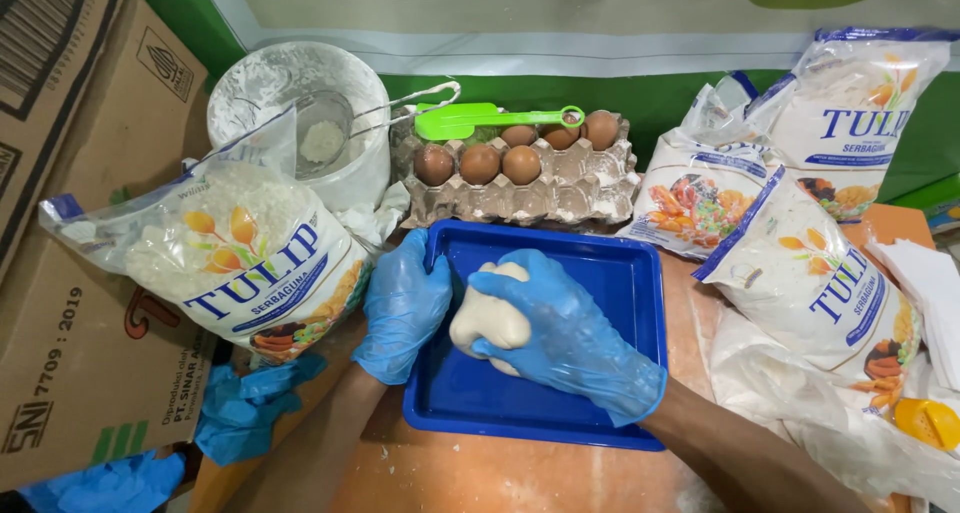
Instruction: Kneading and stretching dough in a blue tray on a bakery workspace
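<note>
A pale lump of dough lies in a blue rectangular tray on an orange table. My right hand, in a blue glove, lies over the dough from the right and grips it. Also gloved in blue, my left hand rests on the tray's left rim with its fingers against the dough's left side. Part of the dough is hidden under my right palm.
A cardboard egg tray with brown eggs and a green scraper stands behind. A white bucket with a sieve sits at back left. An open flour bag lies left; more flour bags right. Cardboard boxes far left.
</note>
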